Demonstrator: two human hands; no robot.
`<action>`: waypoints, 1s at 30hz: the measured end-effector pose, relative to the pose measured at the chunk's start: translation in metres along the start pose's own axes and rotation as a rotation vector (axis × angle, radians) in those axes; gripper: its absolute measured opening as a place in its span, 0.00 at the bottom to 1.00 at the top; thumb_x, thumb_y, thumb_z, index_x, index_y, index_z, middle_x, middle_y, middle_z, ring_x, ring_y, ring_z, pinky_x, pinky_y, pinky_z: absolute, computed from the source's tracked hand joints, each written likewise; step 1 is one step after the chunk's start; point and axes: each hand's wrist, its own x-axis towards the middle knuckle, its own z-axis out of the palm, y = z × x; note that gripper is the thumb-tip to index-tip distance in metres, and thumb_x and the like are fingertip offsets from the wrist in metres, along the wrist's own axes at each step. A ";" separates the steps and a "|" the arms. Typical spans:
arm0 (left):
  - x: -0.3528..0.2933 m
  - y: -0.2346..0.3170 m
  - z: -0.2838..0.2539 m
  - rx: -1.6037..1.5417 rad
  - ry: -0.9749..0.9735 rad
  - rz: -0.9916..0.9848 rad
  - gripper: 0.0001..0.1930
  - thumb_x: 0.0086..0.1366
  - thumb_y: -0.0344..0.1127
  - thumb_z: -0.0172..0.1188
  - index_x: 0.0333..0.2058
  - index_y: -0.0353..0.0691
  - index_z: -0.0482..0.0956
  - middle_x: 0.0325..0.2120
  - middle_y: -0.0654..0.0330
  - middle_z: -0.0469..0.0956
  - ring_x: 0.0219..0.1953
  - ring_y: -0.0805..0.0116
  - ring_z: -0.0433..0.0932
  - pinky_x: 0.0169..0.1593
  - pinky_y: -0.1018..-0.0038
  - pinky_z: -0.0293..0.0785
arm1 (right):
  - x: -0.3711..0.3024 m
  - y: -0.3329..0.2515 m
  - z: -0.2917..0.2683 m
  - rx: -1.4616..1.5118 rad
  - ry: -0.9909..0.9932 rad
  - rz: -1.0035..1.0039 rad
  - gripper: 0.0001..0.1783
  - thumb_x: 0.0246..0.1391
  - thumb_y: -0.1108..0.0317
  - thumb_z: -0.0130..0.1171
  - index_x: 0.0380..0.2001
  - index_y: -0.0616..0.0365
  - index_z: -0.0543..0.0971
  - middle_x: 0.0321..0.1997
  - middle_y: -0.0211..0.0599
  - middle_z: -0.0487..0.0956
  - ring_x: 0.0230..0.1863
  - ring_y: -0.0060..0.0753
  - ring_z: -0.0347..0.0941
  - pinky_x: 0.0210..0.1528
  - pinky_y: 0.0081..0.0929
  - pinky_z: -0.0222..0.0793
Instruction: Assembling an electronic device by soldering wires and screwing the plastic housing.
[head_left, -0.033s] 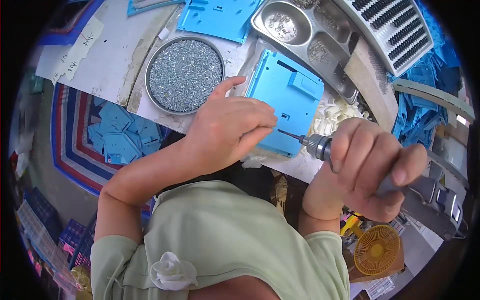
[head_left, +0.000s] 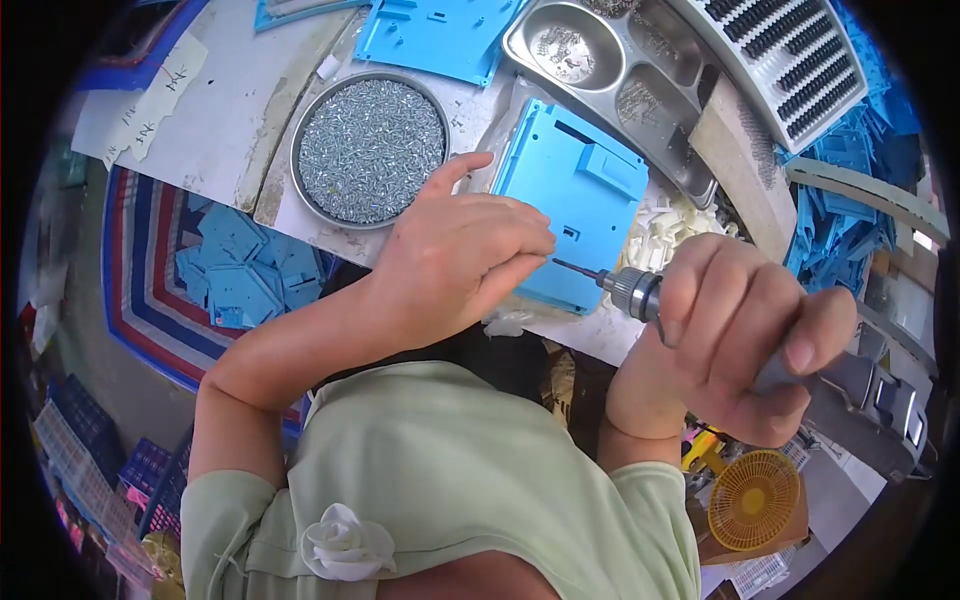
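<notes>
From the head camera, the left hand rests with fingers curled and pressed together on the edge of a blue plastic plate lying flat on the table. The right hand is wrapped tightly around a power screwdriver, whose bit touches the plate beside the left fingertips. A round tray of screws sits just left of the plate, a metal compartment tray beyond it.
</notes>
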 end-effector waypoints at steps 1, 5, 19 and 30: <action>0.001 0.000 0.001 0.024 0.005 0.016 0.10 0.58 0.27 0.71 0.37 0.46 0.81 0.35 0.63 0.86 0.43 0.64 0.86 0.67 0.49 0.62 | 0.002 0.003 0.003 -0.004 -0.002 -0.002 0.14 0.63 0.55 0.63 0.43 0.45 0.69 0.19 0.18 0.71 0.18 0.17 0.68 0.25 0.20 0.66; 0.006 0.002 -0.005 0.068 -0.032 0.009 0.09 0.57 0.26 0.71 0.35 0.45 0.81 0.34 0.63 0.86 0.42 0.65 0.86 0.67 0.48 0.62 | 0.005 0.007 0.004 -0.031 -0.029 0.051 0.14 0.64 0.56 0.62 0.44 0.46 0.68 0.20 0.19 0.71 0.18 0.18 0.68 0.24 0.22 0.64; 0.004 -0.016 -0.009 0.388 -0.006 0.105 0.05 0.57 0.30 0.67 0.32 0.45 0.80 0.44 0.63 0.85 0.55 0.67 0.81 0.67 0.49 0.64 | 0.035 0.029 -0.024 -0.151 0.029 -0.057 0.10 0.69 0.63 0.46 0.47 0.51 0.72 0.23 0.25 0.67 0.21 0.25 0.61 0.34 0.35 0.65; -0.009 -0.020 0.007 0.322 0.002 0.089 0.08 0.57 0.29 0.69 0.34 0.45 0.78 0.47 0.65 0.85 0.57 0.69 0.81 0.64 0.56 0.64 | 0.067 0.103 -0.036 -0.188 0.122 -0.055 0.04 0.65 0.72 0.52 0.36 0.58 0.68 0.20 0.31 0.66 0.18 0.24 0.63 0.30 0.33 0.69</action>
